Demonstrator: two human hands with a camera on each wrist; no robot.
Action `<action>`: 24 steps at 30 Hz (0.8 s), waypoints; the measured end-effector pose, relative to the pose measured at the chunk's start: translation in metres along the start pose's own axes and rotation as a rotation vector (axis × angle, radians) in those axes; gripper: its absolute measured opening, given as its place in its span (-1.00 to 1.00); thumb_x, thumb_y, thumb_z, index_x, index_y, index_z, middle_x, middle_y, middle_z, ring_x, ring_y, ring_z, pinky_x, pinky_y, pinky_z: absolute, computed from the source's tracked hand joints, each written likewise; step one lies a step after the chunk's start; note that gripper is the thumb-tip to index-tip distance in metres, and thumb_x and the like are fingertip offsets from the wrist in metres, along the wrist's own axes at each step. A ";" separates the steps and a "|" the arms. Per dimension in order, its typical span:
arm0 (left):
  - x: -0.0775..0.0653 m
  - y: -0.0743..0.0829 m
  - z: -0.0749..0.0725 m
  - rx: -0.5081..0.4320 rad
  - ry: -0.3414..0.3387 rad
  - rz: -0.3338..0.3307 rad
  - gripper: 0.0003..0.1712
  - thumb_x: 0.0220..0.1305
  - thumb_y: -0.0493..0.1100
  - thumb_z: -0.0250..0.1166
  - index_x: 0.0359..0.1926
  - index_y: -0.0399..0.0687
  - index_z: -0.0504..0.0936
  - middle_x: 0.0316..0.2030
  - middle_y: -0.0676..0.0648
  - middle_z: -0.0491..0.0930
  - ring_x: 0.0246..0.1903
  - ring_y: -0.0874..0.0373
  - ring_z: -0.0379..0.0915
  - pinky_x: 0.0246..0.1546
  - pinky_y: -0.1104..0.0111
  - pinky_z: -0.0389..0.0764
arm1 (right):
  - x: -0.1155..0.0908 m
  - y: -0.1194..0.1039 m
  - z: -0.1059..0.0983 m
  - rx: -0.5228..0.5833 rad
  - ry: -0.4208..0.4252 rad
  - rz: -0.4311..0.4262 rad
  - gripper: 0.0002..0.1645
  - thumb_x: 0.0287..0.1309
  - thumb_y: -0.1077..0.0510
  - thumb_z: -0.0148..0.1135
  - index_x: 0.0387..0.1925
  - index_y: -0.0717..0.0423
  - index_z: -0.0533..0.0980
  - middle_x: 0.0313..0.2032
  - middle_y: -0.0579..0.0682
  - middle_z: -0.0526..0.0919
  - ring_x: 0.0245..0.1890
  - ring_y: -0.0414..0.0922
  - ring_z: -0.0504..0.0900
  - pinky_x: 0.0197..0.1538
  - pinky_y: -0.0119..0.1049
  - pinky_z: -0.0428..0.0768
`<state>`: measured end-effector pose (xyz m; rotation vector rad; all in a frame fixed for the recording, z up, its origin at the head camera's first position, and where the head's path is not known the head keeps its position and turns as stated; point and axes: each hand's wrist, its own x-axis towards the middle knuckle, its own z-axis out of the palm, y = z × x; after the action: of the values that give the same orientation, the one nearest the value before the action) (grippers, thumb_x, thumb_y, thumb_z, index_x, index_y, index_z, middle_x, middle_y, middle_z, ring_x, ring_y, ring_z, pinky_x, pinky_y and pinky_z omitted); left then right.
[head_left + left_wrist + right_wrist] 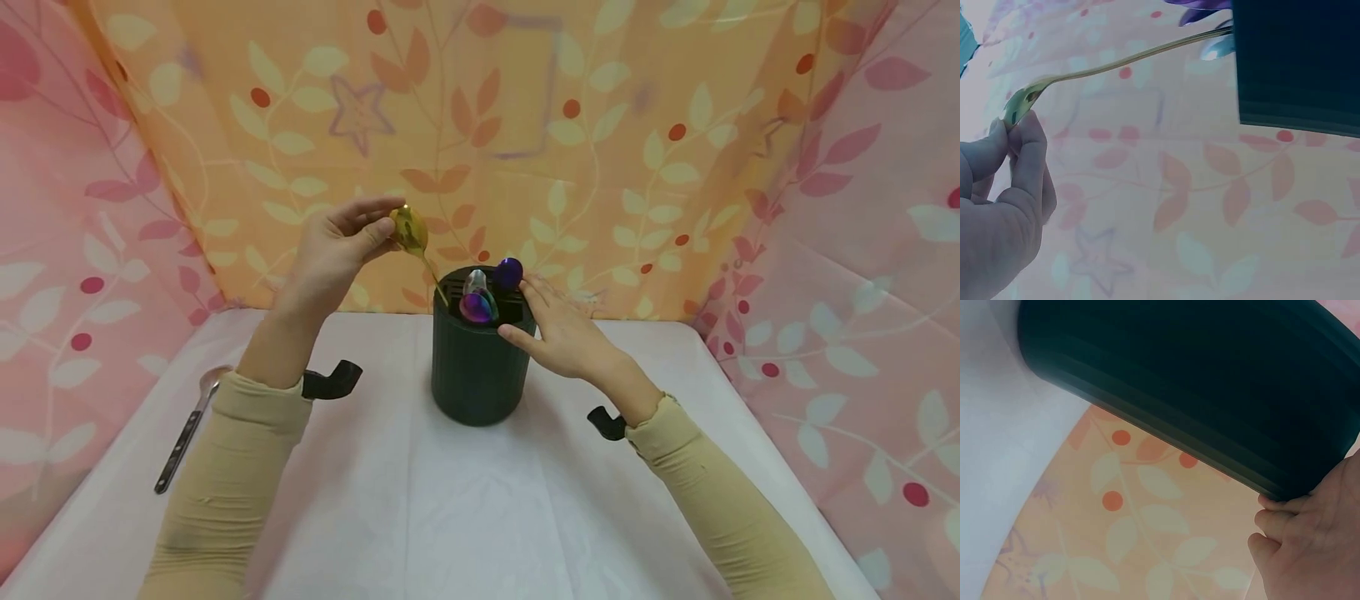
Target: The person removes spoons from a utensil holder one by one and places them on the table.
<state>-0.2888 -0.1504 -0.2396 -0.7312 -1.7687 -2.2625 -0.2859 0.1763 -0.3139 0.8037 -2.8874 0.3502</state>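
Observation:
My left hand (333,254) pinches a gold spoon (410,230) by its bowl, between thumb and fingertips. The spoon slants, its thin handle reaching down into the left side of a dark green ribbed utensil holder (480,379); the handle's end is hidden inside. On the holder's right rim rests my right hand (566,333), thumb at the front and fingers extended toward the back. A rainbow-coloured spoon (477,308), a silver spoon (475,282) and a purple spoon (509,272) stand bowl-up in the slotted top. In the right wrist view the fingertips touch the holder's wall (1179,394).
A spoon with a black riveted handle (178,446) lies on the white tablecloth (450,508), left of my left forearm. Patterned cloth (450,125) hangs behind the table and along both sides. A black curved piece sticks out at each wrist.

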 end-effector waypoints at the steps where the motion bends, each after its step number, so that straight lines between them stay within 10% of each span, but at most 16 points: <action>1: -0.001 0.003 -0.001 -0.008 0.010 0.010 -0.70 0.41 -0.38 0.29 0.11 -0.20 0.76 0.03 -0.15 0.66 -0.01 0.06 0.64 0.07 0.37 0.69 | 0.000 0.000 0.000 0.002 -0.003 0.002 0.19 0.44 -0.56 -0.19 0.64 0.27 -0.04 0.65 0.14 -0.08 0.65 0.11 -0.14 0.61 0.15 -0.04; 24: -0.021 0.054 -0.045 -0.309 0.145 0.121 -0.64 0.25 -0.47 0.35 0.09 -0.41 0.70 -0.07 -0.26 0.69 -0.09 0.00 0.71 -0.01 0.30 0.73 | -0.001 0.002 0.001 0.007 0.004 -0.007 0.18 0.44 -0.55 -0.16 0.64 0.25 -0.03 0.66 0.12 -0.09 0.65 0.09 -0.13 0.61 0.17 -0.06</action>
<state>-0.2596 -0.2118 -0.2113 -0.6831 -1.2922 -2.4629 -0.2863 0.1781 -0.3152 0.8125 -2.8806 0.3613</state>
